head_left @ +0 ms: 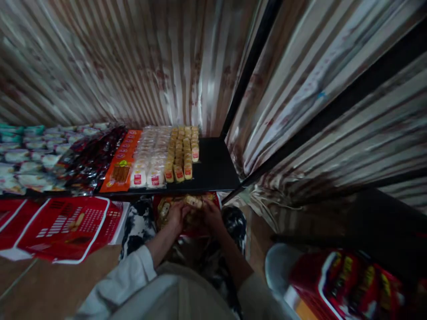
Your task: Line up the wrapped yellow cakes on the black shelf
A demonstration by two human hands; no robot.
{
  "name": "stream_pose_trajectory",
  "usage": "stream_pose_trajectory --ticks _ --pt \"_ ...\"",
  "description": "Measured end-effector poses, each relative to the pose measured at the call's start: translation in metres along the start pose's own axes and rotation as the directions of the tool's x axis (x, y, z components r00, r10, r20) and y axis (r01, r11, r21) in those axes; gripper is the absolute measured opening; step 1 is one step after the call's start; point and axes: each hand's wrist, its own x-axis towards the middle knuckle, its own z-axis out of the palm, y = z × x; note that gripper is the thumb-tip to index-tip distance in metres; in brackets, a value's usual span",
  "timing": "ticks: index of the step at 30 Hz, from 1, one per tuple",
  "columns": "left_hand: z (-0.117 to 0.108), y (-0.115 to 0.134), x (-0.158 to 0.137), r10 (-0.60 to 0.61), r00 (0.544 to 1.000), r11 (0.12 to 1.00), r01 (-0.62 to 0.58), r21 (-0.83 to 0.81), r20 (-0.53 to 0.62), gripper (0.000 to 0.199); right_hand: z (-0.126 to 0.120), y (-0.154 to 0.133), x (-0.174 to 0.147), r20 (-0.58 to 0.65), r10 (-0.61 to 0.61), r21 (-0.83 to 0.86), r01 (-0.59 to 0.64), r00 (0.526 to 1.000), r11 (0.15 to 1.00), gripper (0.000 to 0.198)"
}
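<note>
Between my two hands, over a red package (pixel 217 199) in my lap, is a small pale-yellow wrapped snack (pixel 193 201). The fingers of my left hand (pixel 176 214) close on its left end. At its right end, my right hand (pixel 212 213) grips it with bent fingers. More wrapped snacks (pixel 164 210) lie in the red package below, partly covered by my hands. Just beyond, rows of yellow wrapped snacks (pixel 179 153) stand on the black shelf (pixel 216 164), beside rows of white wrapped snacks (pixel 150 155).
Left on the shelf lie an orange packet (pixel 120 162), dark shiny packets (pixel 91 160) and whitish packets (pixel 36 155). A large red bag (pixel 66 226) is at lower left. Black poles (pixel 250 66) and striped curtains (pixel 150 58) enclose the space. Red packets (pixel 360 280) sit lower right.
</note>
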Motion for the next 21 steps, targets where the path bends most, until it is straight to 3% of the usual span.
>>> stream_pose_trajectory --ticks 6,10,13,15,17,19,21 --pt "0.006 0.018 -0.019 -0.167 0.985 0.942 0.174 -0.286 0.049 0.017 -0.020 -0.035 -0.016 0.095 0.001 0.217 -0.022 0.995 0.976 0.046" --pt "0.010 0.026 -0.027 -0.134 0.988 0.956 0.149 -0.253 0.076 0.016 -0.033 -0.053 -0.021 0.132 -0.103 0.142 0.084 0.986 0.986 0.047" --pt "0.013 0.031 -0.032 -0.098 0.994 0.988 0.103 -0.112 0.046 0.015 -0.039 -0.056 -0.024 0.142 -0.154 0.089 0.143 0.978 0.986 0.052" --pt "0.015 0.034 -0.035 -0.046 0.999 0.999 0.046 0.001 0.024 0.014 -0.042 -0.055 -0.025 0.161 -0.152 0.144 0.129 0.975 0.981 0.056" --pt "0.018 0.038 -0.037 0.081 0.997 0.987 -0.080 0.140 -0.003 0.014 -0.044 -0.055 -0.026 0.173 -0.128 0.232 0.086 0.977 0.969 0.058" --pt "0.022 0.043 -0.038 0.254 0.967 0.928 -0.249 0.277 0.018 0.017 -0.048 -0.057 -0.027 0.172 -0.077 0.283 0.025 0.982 0.959 0.059" --pt "0.026 0.050 -0.040 0.383 0.917 0.851 -0.398 0.342 0.114 0.020 -0.053 -0.063 -0.028 0.162 -0.026 0.301 -0.025 0.986 0.953 0.057"
